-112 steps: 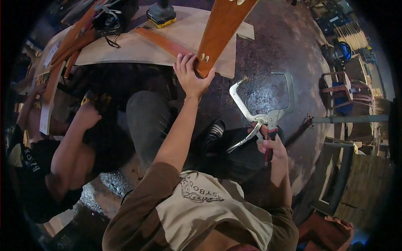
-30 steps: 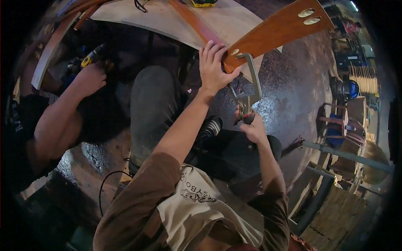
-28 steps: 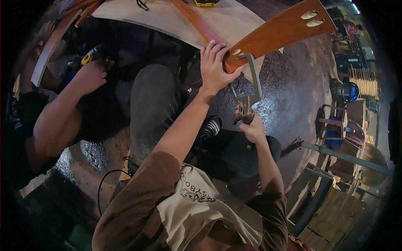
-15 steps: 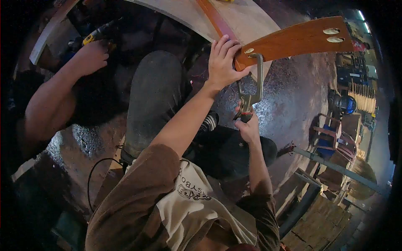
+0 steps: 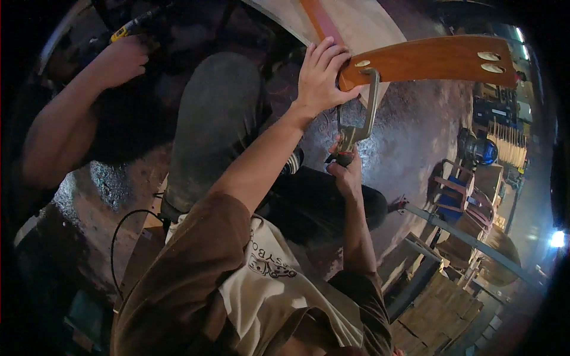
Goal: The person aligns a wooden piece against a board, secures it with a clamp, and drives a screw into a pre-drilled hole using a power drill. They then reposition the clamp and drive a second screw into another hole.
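My left hand [image 5: 320, 80] is wrapped around the near end of a curved, varnished wooden board [image 5: 427, 59], fingers over its corner and thumb along its lower edge. This board has oval holes near both ends and meets a reddish wooden strip [image 5: 320, 21] at my fingers. My right hand [image 5: 350, 173] grips the handles of a metal locking C-clamp [image 5: 373, 107]. The clamp's upper jaw reaches over the board beside the hole nearest my left hand. Its lower jaw tip is partly hidden behind my left hand.
A pale curved panel [image 5: 362, 26] lies under the strip. At left, another person's hand [image 5: 122, 62] holds a yellow power drill [image 5: 123, 29]. Wooden chair frames [image 5: 454, 187], stacked boards [image 5: 442, 308] and a metal bar [image 5: 469, 237] stand at right. A black cable [image 5: 116, 249] curves at lower left.
The view has shifted a little, and the board, the strip and the other person's arm sit differently in it. Both my hands keep their holds on the board and the clamp.
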A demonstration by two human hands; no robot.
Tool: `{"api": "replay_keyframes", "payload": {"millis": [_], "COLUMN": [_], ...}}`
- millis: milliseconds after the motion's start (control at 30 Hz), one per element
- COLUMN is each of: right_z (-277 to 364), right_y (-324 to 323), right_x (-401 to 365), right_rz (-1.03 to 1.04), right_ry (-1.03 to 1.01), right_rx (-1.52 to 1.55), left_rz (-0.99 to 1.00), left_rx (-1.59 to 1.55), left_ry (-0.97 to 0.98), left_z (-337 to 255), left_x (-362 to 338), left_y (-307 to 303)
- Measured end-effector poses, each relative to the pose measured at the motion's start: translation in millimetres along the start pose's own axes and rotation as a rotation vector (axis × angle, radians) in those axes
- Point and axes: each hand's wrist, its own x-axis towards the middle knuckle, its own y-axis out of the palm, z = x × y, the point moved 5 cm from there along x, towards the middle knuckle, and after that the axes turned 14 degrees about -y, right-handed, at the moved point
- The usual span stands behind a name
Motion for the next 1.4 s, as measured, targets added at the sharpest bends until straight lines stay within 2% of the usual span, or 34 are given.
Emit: {"api": "replay_keyframes", "payload": {"millis": [100, 300, 500, 567, 800, 867, 1100, 1300, 1400], "right_z": [-5.0, -10.6, -8.7, -20.5, -30.8, -33.3, -41.1, -40.5, -35.3], "right_y": [0.8, 7.7, 7.7, 5.6, 14.7, 15.6, 23.4, 35.8, 39.3], "right_x": [1.2, -1.0, 1.4, 3.6, 7.5, 9.6, 14.1, 14.8, 17.0], "right_rz": [0.01, -0.032, -0.08, -0.077, -0.111, -0.135, -0.211, -0.201, -0.17], "right_ry": [-0.065, -0.082, 0.029, -0.041, -0.042, -0.138, -0.13, -0.096, -0.146], "right_rx": [-0.075, 0.032, -0.066, 0.008, 0.039, 0.006, -0.07, 0.025, -0.092], "left_rz": [-0.005, -0.001, 0.011, 0.013, 0.0, 0.001, -0.005, -0.018, 0.007], "left_rx": [-0.02, 0.026, -0.006, -0.002, 0.024, 0.023, 0.024, -0.007, -0.006], "left_ry": [0.003, -0.005, -0.018, -0.022, -0.033, -0.031, -0.019, -0.015, -0.018], "left_z": [0.1, 1.7, 1.1, 1.5, 2.3, 2.2, 1.7, 2.7, 2.8], "left_x": [0.1, -1.2, -1.6, -2.1, -2.2, -1.4, -0.9, -1.1, -0.2], "left_y": [-2.1, -2.1, -2.2, -1.1, 1.1, 1.0, 0.5, 2.5, 2.3]}}
